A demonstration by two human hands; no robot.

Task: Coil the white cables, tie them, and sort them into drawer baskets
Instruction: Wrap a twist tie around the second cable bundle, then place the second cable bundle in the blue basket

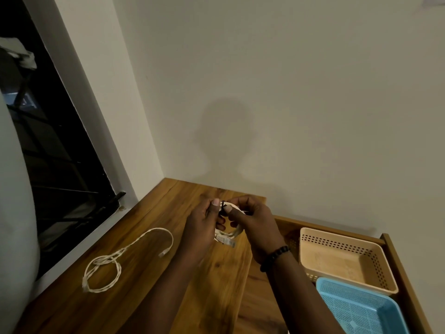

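A coiled white cable [231, 233] hangs between my hands above the wooden table [154, 206], its plug ends dangling below. My left hand [204, 222] and my right hand [250, 218] both pinch its top, where a black tie [222, 205] wraps the coil. A second white cable [120, 259] lies loose and uncoiled on the table to the left. In the open drawer at the right sit a beige perforated basket [375, 280] and a blue mesh basket [395, 317], both without cables in them.
The drawer's wooden side [399, 266] runs along the right edge. A dark window [48, 165] lines the table's left side, and a plain wall stands behind. A pale rounded shape [14, 213] fills the far left.
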